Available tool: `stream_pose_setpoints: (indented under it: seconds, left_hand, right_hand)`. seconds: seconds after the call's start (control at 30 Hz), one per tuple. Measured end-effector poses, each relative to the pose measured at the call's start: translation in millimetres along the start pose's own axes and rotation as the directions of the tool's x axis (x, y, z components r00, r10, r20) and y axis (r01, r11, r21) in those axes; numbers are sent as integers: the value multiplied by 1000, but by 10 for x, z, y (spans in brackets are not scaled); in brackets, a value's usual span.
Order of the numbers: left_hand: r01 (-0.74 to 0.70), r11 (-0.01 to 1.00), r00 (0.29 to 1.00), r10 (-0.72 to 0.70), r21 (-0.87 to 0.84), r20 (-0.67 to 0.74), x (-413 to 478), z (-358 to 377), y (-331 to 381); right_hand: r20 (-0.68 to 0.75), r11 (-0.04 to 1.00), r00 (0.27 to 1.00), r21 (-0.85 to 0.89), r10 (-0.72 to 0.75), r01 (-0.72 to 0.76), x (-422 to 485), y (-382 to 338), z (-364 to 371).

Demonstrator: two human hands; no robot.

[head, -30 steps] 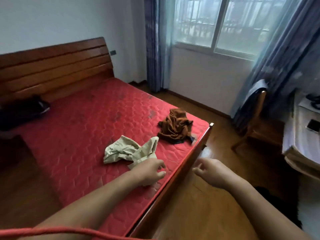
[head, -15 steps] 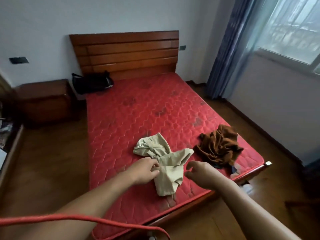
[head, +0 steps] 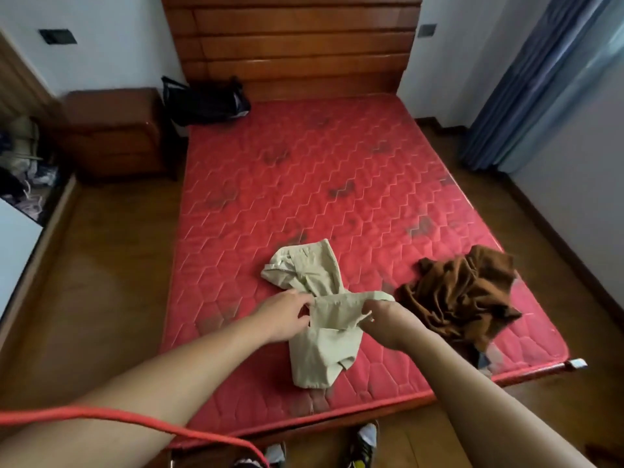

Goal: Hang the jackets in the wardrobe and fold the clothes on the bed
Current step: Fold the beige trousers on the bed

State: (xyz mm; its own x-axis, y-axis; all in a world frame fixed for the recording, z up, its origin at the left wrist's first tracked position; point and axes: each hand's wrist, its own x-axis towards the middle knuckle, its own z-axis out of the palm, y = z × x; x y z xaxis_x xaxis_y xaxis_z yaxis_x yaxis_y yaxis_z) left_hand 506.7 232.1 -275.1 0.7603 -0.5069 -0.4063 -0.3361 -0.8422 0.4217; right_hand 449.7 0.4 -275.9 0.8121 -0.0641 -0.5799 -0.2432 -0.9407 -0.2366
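Observation:
A beige garment lies crumpled near the foot of the red mattress. My left hand pinches its upper edge on the left side. My right hand pinches the same edge on the right, so the cloth stretches between them a little above the mattress. The garment's lower part hangs down to the mattress toward the foot edge. A brown garment sits bunched to the right, near the bed's right corner, apart from both hands.
A black bag lies at the head of the bed by the wooden headboard. A wooden nightstand stands left of the bed. Blue curtains hang at the right. A red cord crosses the lower left.
The view has swung left to face the bed squarely. My right hand came from beside the bed frame onto the beige garment, and both hands now pinch its edge and lift it.

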Motion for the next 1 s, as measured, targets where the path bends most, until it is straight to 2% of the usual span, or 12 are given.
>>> stream_pose_setpoints:
  seconds: [0.17,0.3,0.53,0.8,1.0]
  left_hand:
    - [197,978,979,-192,-65,70,567,461,-138]
    - [273,960,956,-265,-57,124,959,859,-261]
    - [306,952,931,-305,22,200,1527,1587,-561]
    - [258,944,864,-322,207,387,1972,2459,-853]
    - [254,937,858,-333,240,392,1933,2790,-897]
  right_hand:
    - [127,994,991,-102,-32,45,854,378,301]
    - [200,976,979,-203,-31,72,1354,605,581]
    - [259,939,962,-300,-88,167,2136,781,1199]
    - [309,856,942,-445,-131,265,2776,989,1995]
    - [209,885,959,-385,-194,263,2783,990,2257]
